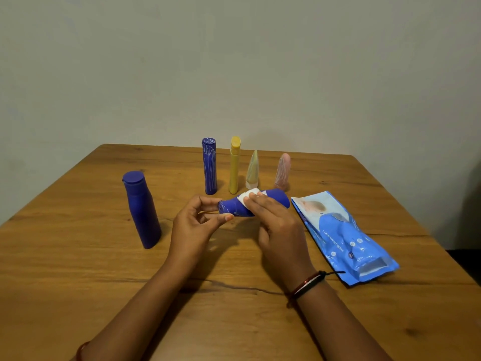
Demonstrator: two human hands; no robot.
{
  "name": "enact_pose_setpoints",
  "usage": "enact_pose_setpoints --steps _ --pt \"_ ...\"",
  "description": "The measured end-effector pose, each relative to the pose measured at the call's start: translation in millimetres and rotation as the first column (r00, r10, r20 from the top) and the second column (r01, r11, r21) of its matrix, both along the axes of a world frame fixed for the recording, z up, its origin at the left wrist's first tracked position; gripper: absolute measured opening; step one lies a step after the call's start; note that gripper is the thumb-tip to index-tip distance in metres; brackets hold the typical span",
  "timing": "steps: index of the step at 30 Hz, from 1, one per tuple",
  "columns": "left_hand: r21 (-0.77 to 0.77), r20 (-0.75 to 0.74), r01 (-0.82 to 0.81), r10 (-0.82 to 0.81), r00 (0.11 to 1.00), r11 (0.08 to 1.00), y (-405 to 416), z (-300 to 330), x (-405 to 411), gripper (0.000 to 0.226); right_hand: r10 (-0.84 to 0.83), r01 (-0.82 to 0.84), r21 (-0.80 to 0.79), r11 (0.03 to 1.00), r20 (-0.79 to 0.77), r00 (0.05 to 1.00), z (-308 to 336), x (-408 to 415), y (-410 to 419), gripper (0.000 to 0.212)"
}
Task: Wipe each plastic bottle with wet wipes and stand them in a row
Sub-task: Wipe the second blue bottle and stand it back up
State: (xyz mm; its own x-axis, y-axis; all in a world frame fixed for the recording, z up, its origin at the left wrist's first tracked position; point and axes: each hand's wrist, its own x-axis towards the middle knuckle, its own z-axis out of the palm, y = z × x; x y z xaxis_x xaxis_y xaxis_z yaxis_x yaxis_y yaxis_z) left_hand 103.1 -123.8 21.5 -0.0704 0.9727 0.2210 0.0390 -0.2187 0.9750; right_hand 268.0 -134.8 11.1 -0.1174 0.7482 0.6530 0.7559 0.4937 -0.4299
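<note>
I hold a blue plastic bottle (279, 198) sideways above the table. My left hand (194, 225) pinches its cap end between thumb and fingers. My right hand (276, 225) wraps round the bottle's middle and presses a white wet wipe (246, 197) against it. Behind stand several bottles in a row: a patterned blue bottle (209, 166), a yellow bottle (234, 165), a clear pale bottle (252, 168) and a pink bottle (283, 171). A larger blue bottle (141, 209) stands apart at the left.
A blue pack of wet wipes (343, 238) lies flat on the wooden table (234, 321) to the right of my right hand. A plain wall rises behind the table's far edge.
</note>
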Motion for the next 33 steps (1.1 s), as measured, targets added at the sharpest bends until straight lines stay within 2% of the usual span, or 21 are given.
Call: enact_pose_setpoints --steps 5,8,10,12,15,18,20,28,33 --pt "-0.003 -0.065 0.026 -0.026 0.998 1.000 -2 -4 2 0.036 0.125 -0.127 -0.049 0.991 -0.033 0.992 1 -11 -3 0.058" --pt "-0.033 -0.003 0.015 -0.015 1.000 0.999 -2 -3 1 0.039 0.159 -0.164 -0.071 0.984 -0.071 0.985 2 -13 -4 0.055" --pt "-0.061 0.057 0.001 0.002 0.998 0.998 -2 -2 0 0.032 0.157 -0.162 -0.066 0.985 -0.074 0.985 3 -10 -4 0.049" --pt "-0.078 0.087 -0.015 0.022 0.996 0.997 0 -1 -1 0.025 0.138 -0.140 -0.058 0.989 -0.035 0.990 2 -6 -5 0.054" --pt "-0.066 0.046 -0.023 0.026 0.999 0.998 -1 0 -2 0.027 0.113 -0.112 -0.044 0.993 0.017 0.993 2 -5 -4 0.054" --pt "-0.052 -0.036 -0.012 0.010 0.999 0.999 -2 -2 -1 0.034 0.152 -0.151 -0.068 0.986 0.010 0.988 5 -11 -3 0.053" --pt "-0.051 -0.061 -0.019 0.016 0.998 0.999 -2 -4 0 0.027 0.176 -0.176 -0.072 0.982 0.005 0.984 4 -14 -1 0.061" --pt "-0.158 0.239 0.035 0.004 0.971 0.987 -1 0 0 0.036 0.176 -0.177 -0.079 0.981 -0.025 0.984 1 -8 0 0.058" --pt "-0.260 0.453 0.107 0.023 0.891 0.959 3 -1 -4 0.025 0.014 -0.015 0.048 0.999 0.030 0.999 2 0 5 0.062"
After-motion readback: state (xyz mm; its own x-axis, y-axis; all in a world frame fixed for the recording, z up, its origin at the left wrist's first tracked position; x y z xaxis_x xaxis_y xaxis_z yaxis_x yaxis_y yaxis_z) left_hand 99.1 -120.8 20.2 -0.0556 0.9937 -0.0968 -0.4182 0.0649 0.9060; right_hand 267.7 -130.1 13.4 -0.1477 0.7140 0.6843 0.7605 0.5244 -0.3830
